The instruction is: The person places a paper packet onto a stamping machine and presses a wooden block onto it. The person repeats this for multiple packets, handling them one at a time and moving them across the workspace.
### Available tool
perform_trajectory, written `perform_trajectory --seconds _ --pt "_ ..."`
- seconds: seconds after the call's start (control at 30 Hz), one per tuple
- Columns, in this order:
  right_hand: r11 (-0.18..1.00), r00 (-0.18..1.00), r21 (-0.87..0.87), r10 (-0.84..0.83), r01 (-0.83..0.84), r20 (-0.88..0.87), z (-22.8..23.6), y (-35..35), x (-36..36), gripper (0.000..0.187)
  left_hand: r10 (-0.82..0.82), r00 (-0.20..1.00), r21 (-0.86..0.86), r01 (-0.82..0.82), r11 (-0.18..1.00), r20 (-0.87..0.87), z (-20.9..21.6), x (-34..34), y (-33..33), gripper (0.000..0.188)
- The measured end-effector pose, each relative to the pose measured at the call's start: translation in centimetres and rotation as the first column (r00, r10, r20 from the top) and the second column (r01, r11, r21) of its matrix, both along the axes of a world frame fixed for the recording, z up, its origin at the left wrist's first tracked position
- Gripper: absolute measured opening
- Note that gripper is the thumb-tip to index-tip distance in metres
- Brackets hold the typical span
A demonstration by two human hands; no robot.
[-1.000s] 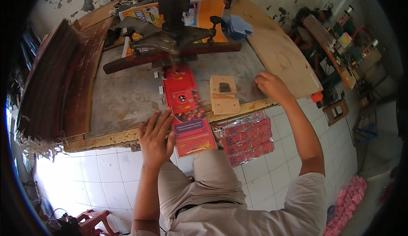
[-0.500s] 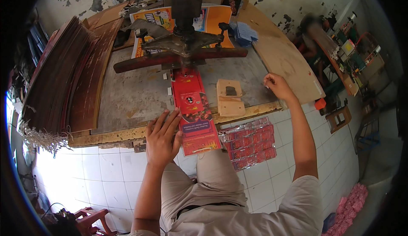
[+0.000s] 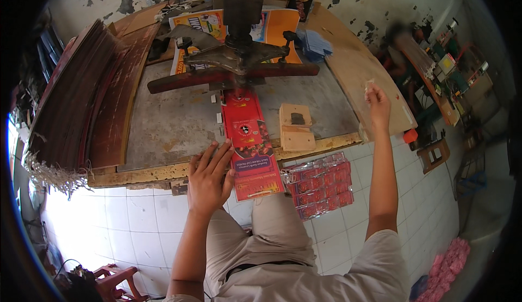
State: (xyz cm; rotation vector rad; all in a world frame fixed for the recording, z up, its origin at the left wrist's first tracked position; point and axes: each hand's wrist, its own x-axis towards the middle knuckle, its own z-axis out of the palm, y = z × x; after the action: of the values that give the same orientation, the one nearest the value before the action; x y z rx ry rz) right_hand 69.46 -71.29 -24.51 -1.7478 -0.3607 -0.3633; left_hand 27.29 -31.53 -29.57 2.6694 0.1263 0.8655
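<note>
My left hand (image 3: 209,181) lies flat with its fingers stretched out, against the left edge of a long red printed card sheet (image 3: 251,152). That sheet runs from under the press head (image 3: 239,65) out past the table's front edge, above my lap. Out to the right, my right hand (image 3: 379,105) is raised over a brown board (image 3: 353,63). Its fingertips are pinched together, with something small and pale at them that is too small to name. Between the hands, a light wooden block (image 3: 297,141) with a dark patch sits near the front edge.
Clear-wrapped red packets (image 3: 321,187) hang at the table's front. Thin brown boards (image 3: 81,101) stand stacked at left. Blue pieces (image 3: 315,45) and orange printed sheets (image 3: 285,27) lie behind the press. Another person (image 3: 399,44) is at the far right; a red stool (image 3: 115,280) stands lower left.
My right hand has moved right and a little away from me, from the table's right edge to over the brown board. My left hand and the red sheet stay in place.
</note>
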Motion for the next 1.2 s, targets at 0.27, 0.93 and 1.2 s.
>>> perform_trajectory --seconds 0.27,0.93,1.2 --pt "0.978 0.969 0.151 0.172 -0.146 -0.175 0.8 2.8 0.4 0.026 -0.001 1.000 -0.008 0.001 1.000 -0.001 0.2 -0.4 0.2 0.050" --pt "0.608 0.776 -0.655 0.629 -0.449 0.052 2.9 16.4 -11.1 0.019 -0.005 1.000 0.010 0.005 1.000 0.012 -0.1 -0.1 0.3 0.048" --pt "0.476 0.676 -0.643 0.731 -0.600 -0.090 4.1 16.3 -9.3 0.020 0.008 1.000 0.006 -0.008 1.000 0.000 -0.1 -0.2 0.2 0.049"
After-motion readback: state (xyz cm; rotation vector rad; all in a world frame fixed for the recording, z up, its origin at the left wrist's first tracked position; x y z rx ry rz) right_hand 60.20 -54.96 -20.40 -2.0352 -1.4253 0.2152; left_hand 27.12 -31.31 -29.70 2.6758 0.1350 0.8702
